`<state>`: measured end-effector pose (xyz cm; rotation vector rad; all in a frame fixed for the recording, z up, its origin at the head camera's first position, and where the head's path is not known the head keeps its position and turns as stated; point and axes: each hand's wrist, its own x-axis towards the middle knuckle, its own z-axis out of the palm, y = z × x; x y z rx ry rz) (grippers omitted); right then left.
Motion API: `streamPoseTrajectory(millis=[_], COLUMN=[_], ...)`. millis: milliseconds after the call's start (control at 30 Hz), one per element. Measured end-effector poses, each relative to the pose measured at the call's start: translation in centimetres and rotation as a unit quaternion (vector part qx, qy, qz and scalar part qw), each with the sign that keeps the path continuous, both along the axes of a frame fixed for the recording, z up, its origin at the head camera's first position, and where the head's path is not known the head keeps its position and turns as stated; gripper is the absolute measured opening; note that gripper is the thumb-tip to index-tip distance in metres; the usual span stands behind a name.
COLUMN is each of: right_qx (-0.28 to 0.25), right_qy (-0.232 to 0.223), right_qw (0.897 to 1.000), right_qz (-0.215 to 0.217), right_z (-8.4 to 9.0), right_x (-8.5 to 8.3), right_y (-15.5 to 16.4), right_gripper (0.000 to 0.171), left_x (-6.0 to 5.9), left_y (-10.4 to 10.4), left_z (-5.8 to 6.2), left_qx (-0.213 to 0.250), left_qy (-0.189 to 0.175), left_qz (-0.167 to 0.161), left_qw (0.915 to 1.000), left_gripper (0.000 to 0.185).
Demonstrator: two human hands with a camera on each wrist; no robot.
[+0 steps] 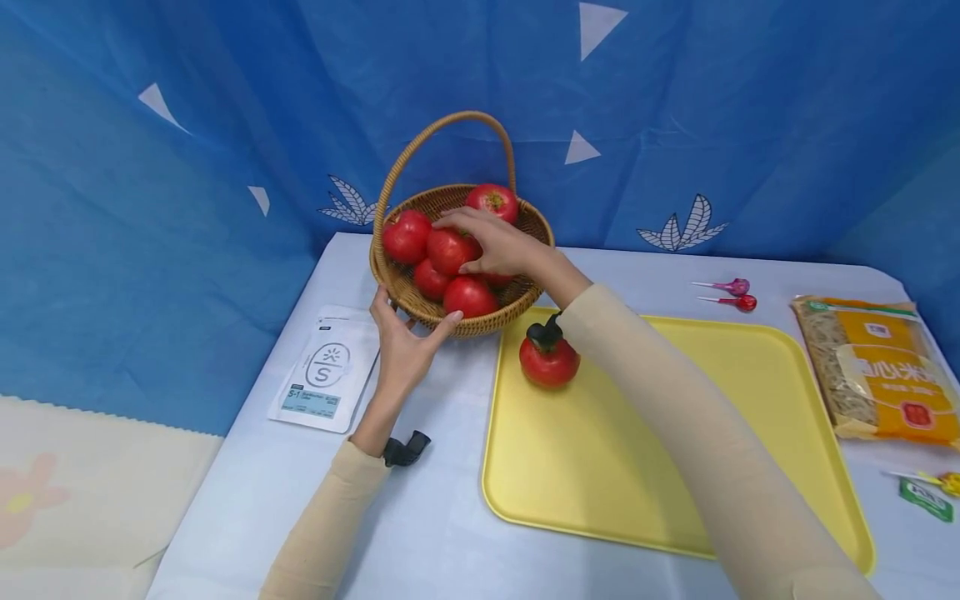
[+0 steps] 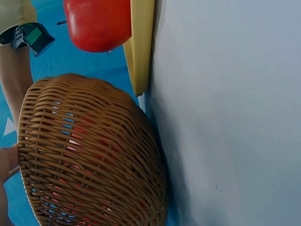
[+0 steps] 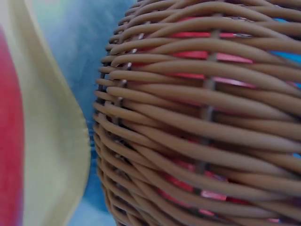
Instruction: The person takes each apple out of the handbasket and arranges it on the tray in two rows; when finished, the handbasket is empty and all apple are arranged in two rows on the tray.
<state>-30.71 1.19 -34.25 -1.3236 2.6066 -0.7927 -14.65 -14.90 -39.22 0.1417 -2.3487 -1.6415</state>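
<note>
- My right hand [image 1: 495,243] is inside the wicker basket [image 1: 420,304], fingers curled over a tomato [image 1: 447,250] in the middle of the pile; I log it as gripping that tomato.
- My left hand [image 1: 403,346] is at the basket's near wall, thumb and fingers spread and pressed against the weave from outside. The fingers are fairly straight, so the hand reads as open and bracing, not clasping.
- The basket stands upright on the tabletop [image 1: 420,533] at the far left corner of the yellow tray [image 1: 600,483], its wall just beside the tray rim. The left wrist view shows the weave [image 2: 89,155] close to the tray edge [image 2: 141,42]; I cannot tell if they touch.
- Besides the gripped one, I see four more tomatoes in the basket. Red shows through the gaps of the weave in the right wrist view [image 3: 207,113].
- One tomato with a dark stem [image 1: 549,357] sits on the tray near its far left corner, apart from the basket.
- A white pouch [image 1: 327,369] lies flat left of the basket, just beside my left hand.
- Two lollipops [image 1: 731,294] lie beyond the tray on the right; a noodle packet [image 1: 877,367] lies at the right edge.
</note>
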Motion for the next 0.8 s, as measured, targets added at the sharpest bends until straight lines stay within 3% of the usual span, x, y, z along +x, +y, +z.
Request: streamPoseTrajectory(millis=[100, 233, 533, 633, 800], right_qx=[-0.021, -0.066, -0.141, -0.129, -0.037], right_qy=[0.028, 0.066, 0.126, 0.134, 0.104], right_qw=[0.999, 0.995, 0.981, 0.981, 0.988], right_qz=[-0.01, -0.019, -0.038, -0.054, -0.104], right_z=[-0.1, 0.5, 3.0, 2.5, -0.4], right_x=[0.1, 1.2, 6.9, 8.7, 11.3], right_y=[0.3, 1.8, 10.2, 13.5, 17.5], right_gripper=[0.066, 0.066, 0.07, 0.068, 0.066], left_x=[0.8, 0.9, 0.8, 1.0, 1.2], left_y=[0.6, 0.9, 0.9, 0.9, 0.8], left_z=[1.4, 1.6, 1.4, 1.6, 1.8], left_qx=[0.003, 0.006, 0.008, 0.008, 0.008], left_qy=[0.003, 0.01, 0.005, 0.011, 0.01], left_qz=[-0.006, -0.009, -0.003, -0.004, -0.001], left_qw=[1.0, 0.9999, 1.0, 0.9999, 0.9999], left_gripper=[0.1, 0.1, 0.101, 0.099, 0.098])
